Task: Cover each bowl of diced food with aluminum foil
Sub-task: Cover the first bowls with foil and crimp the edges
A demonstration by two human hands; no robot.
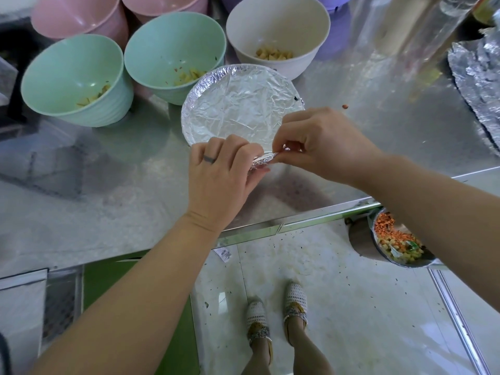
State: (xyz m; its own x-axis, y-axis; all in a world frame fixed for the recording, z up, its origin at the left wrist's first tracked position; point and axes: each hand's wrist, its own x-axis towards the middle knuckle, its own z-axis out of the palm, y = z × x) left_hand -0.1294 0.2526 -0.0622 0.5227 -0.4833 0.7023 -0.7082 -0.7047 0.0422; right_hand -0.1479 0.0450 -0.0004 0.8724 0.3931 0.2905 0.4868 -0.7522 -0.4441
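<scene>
Sideways — foil fold (263, 161) between left hand (219, 180) and right hand (324, 147)

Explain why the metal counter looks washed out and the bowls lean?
Head view: light glares off the stainless steel counter and the crinkled aluminium foil; the wide-angle lens tips the mint-green ribbed bowl outward; the pink plastic bowls at the top edge look soft.

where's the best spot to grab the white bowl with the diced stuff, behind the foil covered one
Probably best to pinch the rim of the white bowl on its near-right side, thumb inside, coming from the right over the bare table. Its diced food sits low, so the rim is free. The green bowl crowds its left and the foil-covered bowl stands close in front.
</scene>
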